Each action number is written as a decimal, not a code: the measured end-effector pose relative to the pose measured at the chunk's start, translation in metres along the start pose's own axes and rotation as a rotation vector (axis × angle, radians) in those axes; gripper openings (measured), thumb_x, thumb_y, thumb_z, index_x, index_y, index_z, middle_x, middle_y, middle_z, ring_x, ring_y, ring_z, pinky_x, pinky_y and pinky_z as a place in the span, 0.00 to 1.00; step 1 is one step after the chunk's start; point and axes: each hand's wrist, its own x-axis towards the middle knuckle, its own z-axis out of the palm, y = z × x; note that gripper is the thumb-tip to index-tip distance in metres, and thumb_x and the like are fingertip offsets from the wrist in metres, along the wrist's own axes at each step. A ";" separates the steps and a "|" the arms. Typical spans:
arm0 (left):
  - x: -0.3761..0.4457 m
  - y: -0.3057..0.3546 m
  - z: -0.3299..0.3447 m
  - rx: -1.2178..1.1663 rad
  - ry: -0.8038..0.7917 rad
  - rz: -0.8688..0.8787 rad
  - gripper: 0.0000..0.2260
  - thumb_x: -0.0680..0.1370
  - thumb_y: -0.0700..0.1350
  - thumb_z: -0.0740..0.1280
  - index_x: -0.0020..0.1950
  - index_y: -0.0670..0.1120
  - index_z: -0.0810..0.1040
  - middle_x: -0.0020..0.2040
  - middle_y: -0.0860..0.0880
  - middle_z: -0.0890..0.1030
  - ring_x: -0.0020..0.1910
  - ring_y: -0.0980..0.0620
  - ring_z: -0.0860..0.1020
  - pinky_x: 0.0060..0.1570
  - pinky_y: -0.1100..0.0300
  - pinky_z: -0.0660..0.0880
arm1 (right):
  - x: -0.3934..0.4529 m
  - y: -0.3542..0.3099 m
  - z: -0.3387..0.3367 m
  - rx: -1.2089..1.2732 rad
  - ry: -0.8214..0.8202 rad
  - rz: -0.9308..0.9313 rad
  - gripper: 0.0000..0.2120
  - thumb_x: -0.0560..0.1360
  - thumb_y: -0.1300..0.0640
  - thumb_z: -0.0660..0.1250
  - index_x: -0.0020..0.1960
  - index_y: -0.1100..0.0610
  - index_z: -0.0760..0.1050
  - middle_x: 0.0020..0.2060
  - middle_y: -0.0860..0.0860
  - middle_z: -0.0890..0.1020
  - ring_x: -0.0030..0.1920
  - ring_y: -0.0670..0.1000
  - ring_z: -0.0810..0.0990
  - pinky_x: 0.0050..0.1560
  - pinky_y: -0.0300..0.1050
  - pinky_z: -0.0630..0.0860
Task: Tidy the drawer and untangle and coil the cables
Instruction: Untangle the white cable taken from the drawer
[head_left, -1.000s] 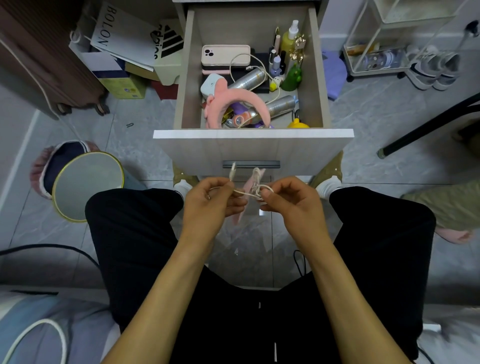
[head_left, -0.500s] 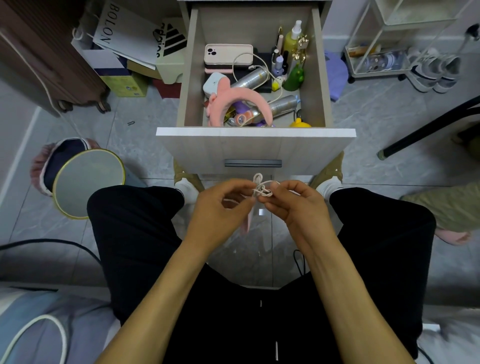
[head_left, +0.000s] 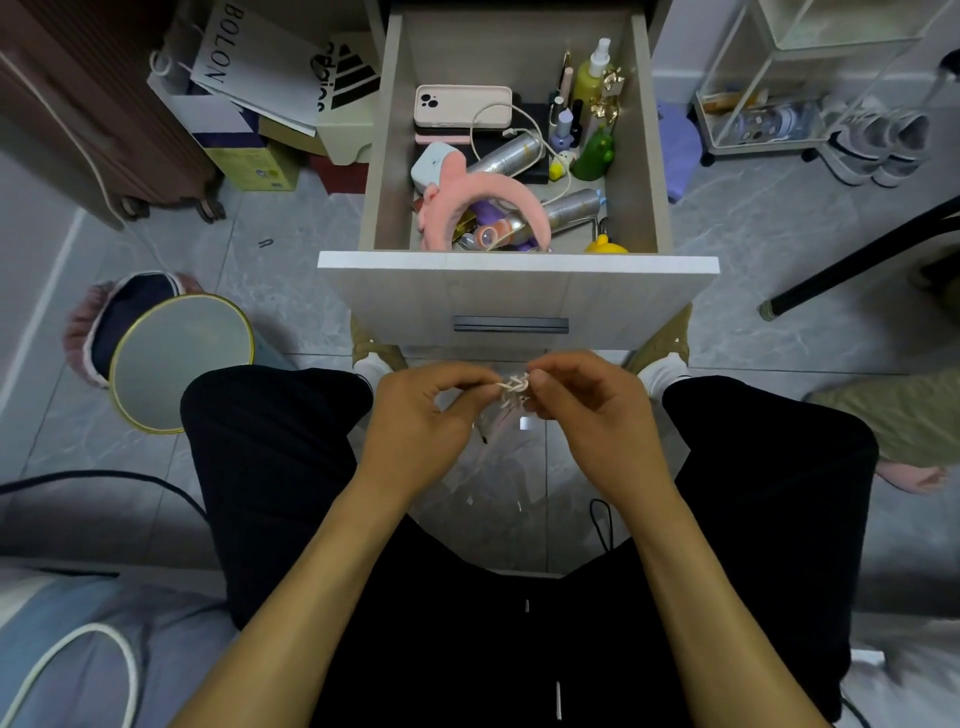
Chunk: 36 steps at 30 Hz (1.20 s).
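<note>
Seated, black-trousered knees spread, both forearms reaching forward over the lap. Between the knees, just below the drawer front, left hand (head_left: 423, 410) and right hand (head_left: 587, 410) brought close together, fingers (head_left: 540, 375) of each pinched shut on a thin white cable (head_left: 511, 385). Bunched there into a small tight knot of crossed loops between the two sets of fingertips; loose strands trailing beneath, blurred and hard to follow, ends not traceable. Most of the cable's length hidden behind the hands.

Farther out, the open drawer (head_left: 519, 291), pale wood, dark slot handle on its front. Inside, crowded: a pink headband (head_left: 498, 200) arched near the front, silver cans lying on their sides, a second white cable (head_left: 524, 122) looping from a phone in a pale case (head_left: 462, 106) toward the front, small bottles and a green bottle standing at the right wall. Bottom layer near the front partly hidden by the drawer's front edge; only the top of something yellow showing there.

On the floor at left, a round gold-rimmed mirror (head_left: 179, 361).
</note>
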 end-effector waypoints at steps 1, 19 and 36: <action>0.000 0.002 -0.001 -0.005 0.004 -0.011 0.05 0.76 0.41 0.72 0.47 0.50 0.86 0.44 0.58 0.84 0.46 0.62 0.81 0.52 0.67 0.76 | 0.000 0.001 0.000 -0.088 0.001 -0.054 0.05 0.76 0.57 0.69 0.50 0.49 0.80 0.43 0.44 0.84 0.45 0.45 0.83 0.48 0.38 0.80; -0.004 0.027 -0.014 0.044 -0.016 0.019 0.07 0.74 0.50 0.73 0.51 0.53 0.84 0.45 0.59 0.84 0.45 0.59 0.81 0.47 0.65 0.78 | -0.002 -0.007 -0.003 -0.003 0.006 -0.126 0.05 0.72 0.62 0.73 0.47 0.56 0.82 0.39 0.48 0.86 0.38 0.45 0.85 0.44 0.40 0.82; -0.012 0.024 0.008 0.090 0.125 -0.140 0.03 0.76 0.47 0.71 0.42 0.51 0.81 0.37 0.60 0.80 0.40 0.63 0.78 0.40 0.75 0.72 | -0.005 -0.002 0.002 -0.058 0.096 -0.081 0.03 0.74 0.62 0.71 0.43 0.56 0.80 0.35 0.46 0.84 0.36 0.44 0.84 0.40 0.40 0.82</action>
